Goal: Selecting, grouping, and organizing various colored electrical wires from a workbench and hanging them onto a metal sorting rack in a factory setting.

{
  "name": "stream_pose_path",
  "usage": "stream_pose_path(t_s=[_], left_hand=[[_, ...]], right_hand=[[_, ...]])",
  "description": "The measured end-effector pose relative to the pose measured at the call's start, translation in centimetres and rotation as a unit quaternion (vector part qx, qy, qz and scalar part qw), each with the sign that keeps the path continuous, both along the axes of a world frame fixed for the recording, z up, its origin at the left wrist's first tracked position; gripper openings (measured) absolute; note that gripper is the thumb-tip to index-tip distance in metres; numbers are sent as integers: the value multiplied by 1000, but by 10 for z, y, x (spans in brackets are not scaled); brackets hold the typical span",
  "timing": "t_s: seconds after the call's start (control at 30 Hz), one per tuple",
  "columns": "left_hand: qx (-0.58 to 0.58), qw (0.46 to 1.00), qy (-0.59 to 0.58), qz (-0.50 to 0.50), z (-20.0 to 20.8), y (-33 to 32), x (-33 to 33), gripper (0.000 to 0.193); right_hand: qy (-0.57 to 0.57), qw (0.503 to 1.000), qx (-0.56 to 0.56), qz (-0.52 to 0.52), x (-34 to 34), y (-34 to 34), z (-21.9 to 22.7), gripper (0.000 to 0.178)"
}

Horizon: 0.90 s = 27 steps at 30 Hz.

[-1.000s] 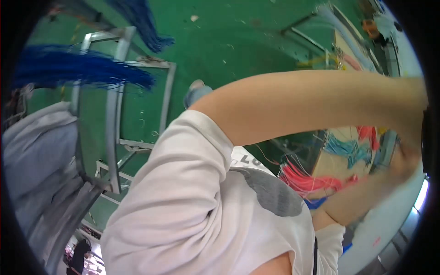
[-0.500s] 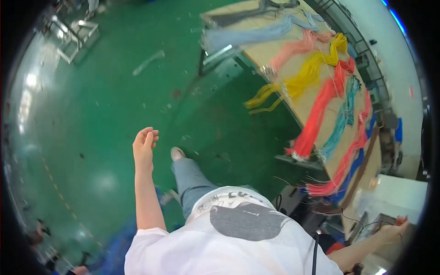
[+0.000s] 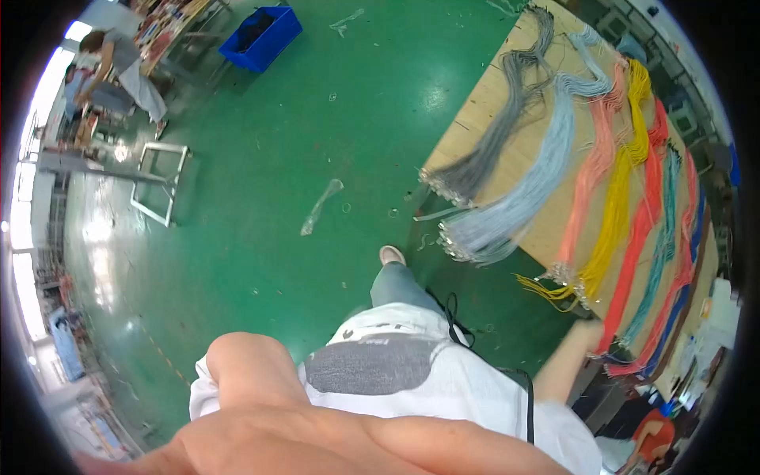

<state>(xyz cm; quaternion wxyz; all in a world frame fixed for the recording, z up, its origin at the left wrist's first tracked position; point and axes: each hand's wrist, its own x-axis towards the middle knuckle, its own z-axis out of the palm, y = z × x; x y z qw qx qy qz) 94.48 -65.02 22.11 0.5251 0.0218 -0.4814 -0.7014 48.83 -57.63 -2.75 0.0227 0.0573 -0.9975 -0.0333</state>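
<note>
My bent left arm brings my left hand (image 3: 301, 443) very close to the view at the bottom edge; its fingers are too near and cut off to read. My right hand (image 3: 587, 334) hangs beside the table's (image 3: 496, 138) near edge, blurred, next to the end of a red wire bundle (image 3: 643, 226). Whether it touches the wires cannot be made out. Across the tabletop lie a grey wire bundle (image 3: 518, 99), a light blue wire bundle (image 3: 554, 150), a salmon wire bundle (image 3: 584, 194), a yellow wire bundle (image 3: 625, 178) and a teal wire bundle (image 3: 659, 257). Several bundles end in pale connectors.
Plastic scrap (image 3: 321, 207) and small bits litter the green floor (image 3: 261, 198). A white metal frame (image 3: 166, 182) stands at left, a blue bin (image 3: 261, 38) farther off. Another person (image 3: 127, 71) bends at a far-left workbench. An orange-red chair (image 3: 655, 435) is at lower right.
My view has swung right and I have stepped along the table, bringing the grey and light blue bundles nearer. My left hand has risen close to the view; my right hand has come forward.
</note>
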Motion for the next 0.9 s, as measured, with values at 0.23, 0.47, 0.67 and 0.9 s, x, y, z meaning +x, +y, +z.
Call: stream_pose_path(t_s=[0.23,0.47,0.67,0.9], left_hand=[[19,997,9,-75,17,-167,85,53],[12,982,24,-188,14,-358,141,50],[34,949,34,-311,25,-548,95,47],[16,927,56,-371,23,-752,7,46]], right_hand=[[-268,767,-582,39,166,-293,-32,44],[-179,733,-631,180,304,-439,-58,47],[-129,856,-490,100,311,-474,-66,44],[-93,843,-529,-23,234,-619,-136,42]])
